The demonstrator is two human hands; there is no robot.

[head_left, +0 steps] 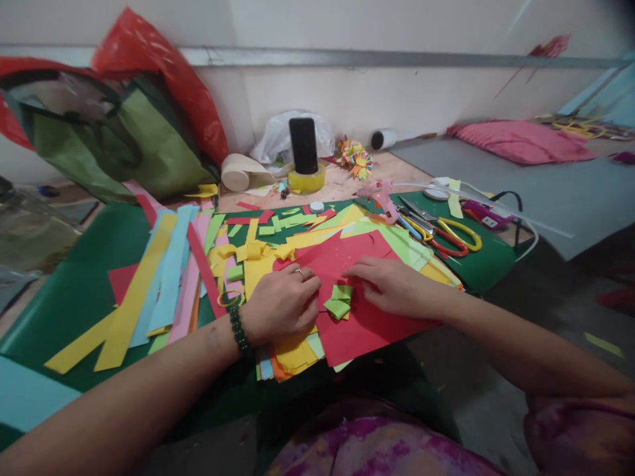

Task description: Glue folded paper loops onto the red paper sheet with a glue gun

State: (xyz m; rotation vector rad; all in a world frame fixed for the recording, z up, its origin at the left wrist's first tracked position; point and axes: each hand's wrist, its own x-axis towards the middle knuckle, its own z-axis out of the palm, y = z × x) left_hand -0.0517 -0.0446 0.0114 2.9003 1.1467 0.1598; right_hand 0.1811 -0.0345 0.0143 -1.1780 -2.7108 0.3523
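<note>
My left hand [284,303], with a ring and a dark bead bracelet, rests on the left part of a red paper sheet [364,334]. Its fingers curl down and hide whatever may be under them. Across from it, my right hand [399,285] lies over the same sheet, fingers stretched out and their tips touching the paper. Small folded green paper pieces [338,301] sit on the red sheet between both hands. Beneath the sheet is a stack of coloured paper [295,357], mostly yellow.
Long paper strips [139,291] lie on the green surface [59,304] at left. Scissors [459,235] and a pink glue gun [383,198] lie at right. A phone [303,145] stands by a tape roll [307,178] behind. A green bag [149,135] stands back left.
</note>
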